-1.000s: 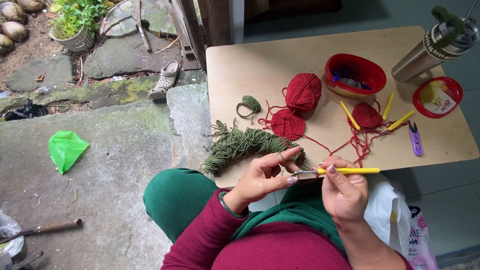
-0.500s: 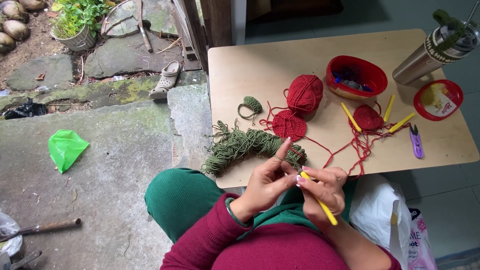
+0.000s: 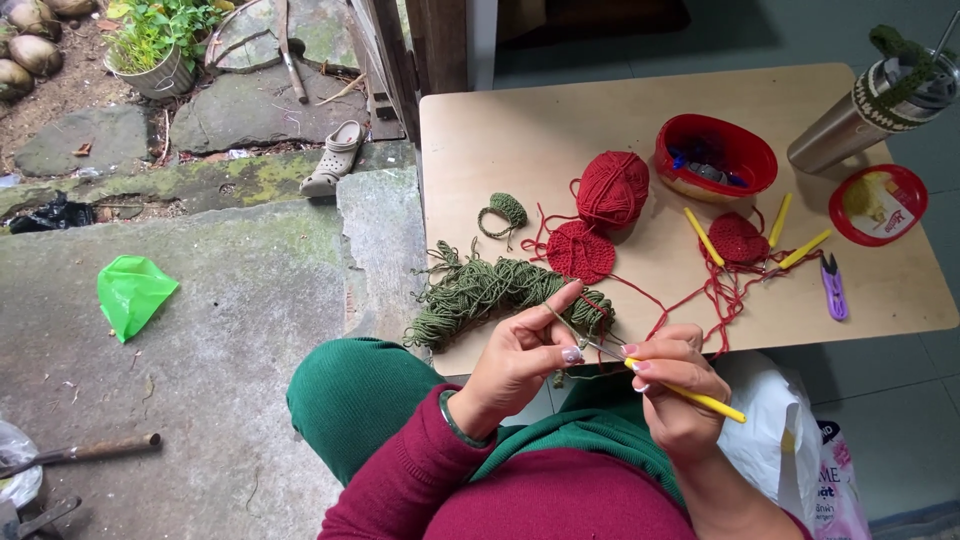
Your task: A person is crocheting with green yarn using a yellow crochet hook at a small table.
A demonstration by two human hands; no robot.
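Mossy stone paving and a concrete step fill the ground to one side, and a small wooden tabletop [image 3: 520, 120] stands just ahead of the person's knees. Both hands work below its near edge, over the lap.

The right hand [image 3: 672, 385] is closed in a narrow grip on a yellow-handled crochet hook [image 3: 668, 384]. Its long axis runs on a slant: the yellow handle points down and outward past the wrist, and the thin metal tip points up and inward, toward the left hand [image 3: 528, 352]. That left hand is pinched shut on a strand of green yarn [image 3: 500, 290], thumb against fingers, with the forefinger raised toward the tabletop's edge. So the working end of the hook lies just beside the left fingertips (whether it passes through a loop there is too fine to tell), and the left hand is the nearer one to the yarn heap, which trails off the tabletop's near edge toward it.

Further back on the tabletop lie a red yarn ball [image 3: 612, 188], a flat red crocheted round [image 3: 580, 250], a red bowl [image 3: 716, 158] and purple snips [image 3: 832, 285].
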